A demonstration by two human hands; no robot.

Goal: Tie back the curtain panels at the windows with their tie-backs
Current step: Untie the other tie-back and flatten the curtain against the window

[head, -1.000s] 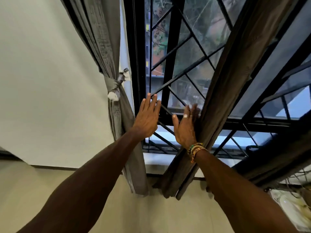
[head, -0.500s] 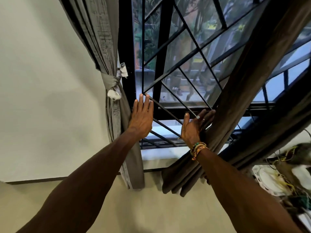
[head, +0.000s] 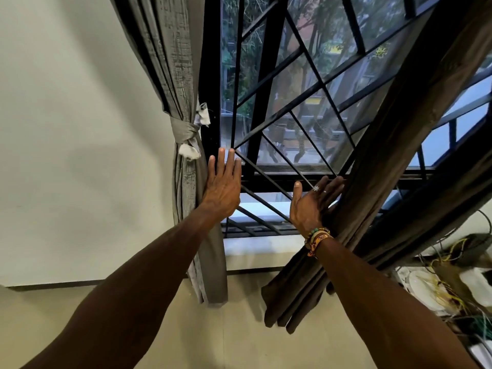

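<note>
Partly hidden, the right hand (head: 310,206) presses its flat fingers into the brown curtain (head: 372,166).
Left hand (head: 222,187), fingers spread flat, rests beside the tied grey curtain (head: 183,182).

We see a grey curtain panel (head: 183,75) of coarse, slubby woven cloth, matt, cinched by a tie-back (head: 186,130) of the same cloth with frayed pale ends. At three o'clock from it hangs a brown curtain panel (head: 372,161) of finer, smoother cloth, also matt. The window grille (head: 269,75) between them looks like black painted metal with a dull sheen, the panes behind it glossy glass. The wall (head: 80,129) at nine o'clock is smooth, matt plaster. Beaded and woven cloth bracelets (head: 318,235) circle one wrist.
</note>
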